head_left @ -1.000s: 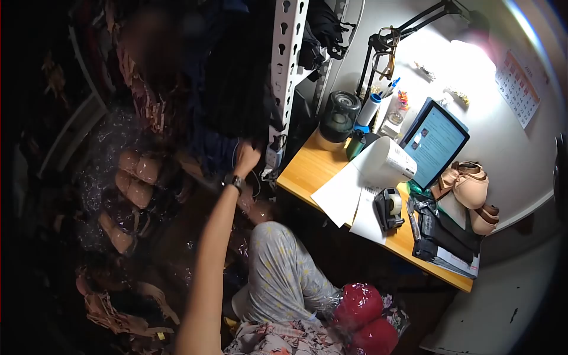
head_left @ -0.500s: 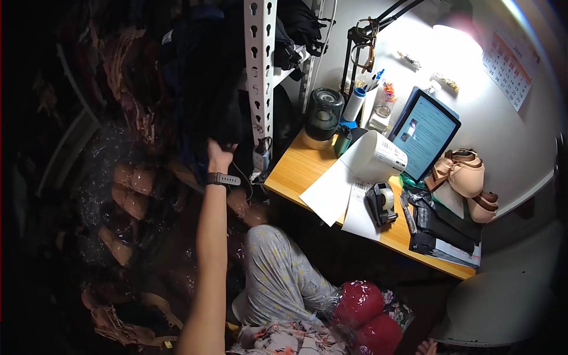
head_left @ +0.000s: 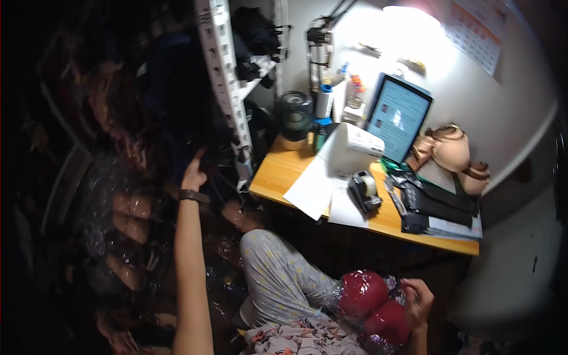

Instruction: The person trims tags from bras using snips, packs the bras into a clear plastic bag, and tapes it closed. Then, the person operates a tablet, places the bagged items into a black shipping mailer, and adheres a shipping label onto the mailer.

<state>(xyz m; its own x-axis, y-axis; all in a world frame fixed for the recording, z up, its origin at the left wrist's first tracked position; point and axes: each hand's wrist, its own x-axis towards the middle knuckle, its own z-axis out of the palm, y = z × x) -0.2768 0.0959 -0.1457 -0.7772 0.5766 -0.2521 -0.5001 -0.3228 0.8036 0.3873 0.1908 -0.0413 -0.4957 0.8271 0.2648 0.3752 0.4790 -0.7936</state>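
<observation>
My left hand [head_left: 194, 173], with a dark band [head_left: 194, 196] on its wrist, reaches forward against dark clothing [head_left: 177, 112] hanging at the shelf. Its fingers are blurred and partly lost in the dark, so any grip on the cloth cannot be made out. On my lap lies a red bra [head_left: 364, 293] in clear shiny plastic. Just right of it my right hand [head_left: 418, 300] is raised, fingers loosely bent and apart, with nothing visible in them.
A white perforated shelf post [head_left: 223, 71] stands beside the wooden desk [head_left: 275, 171]. On the desk are a label roll [head_left: 362, 141], a tape dispenser [head_left: 365, 192], a tablet [head_left: 397, 118], beige bras [head_left: 451, 149] and black pouches [head_left: 438, 204]. Plastic-wrapped goods [head_left: 130, 216] lie at left.
My right hand has risen from the bottom edge to beside the red bra. My left hand appears lower and further left against the dark clothing. The whole view has shifted.
</observation>
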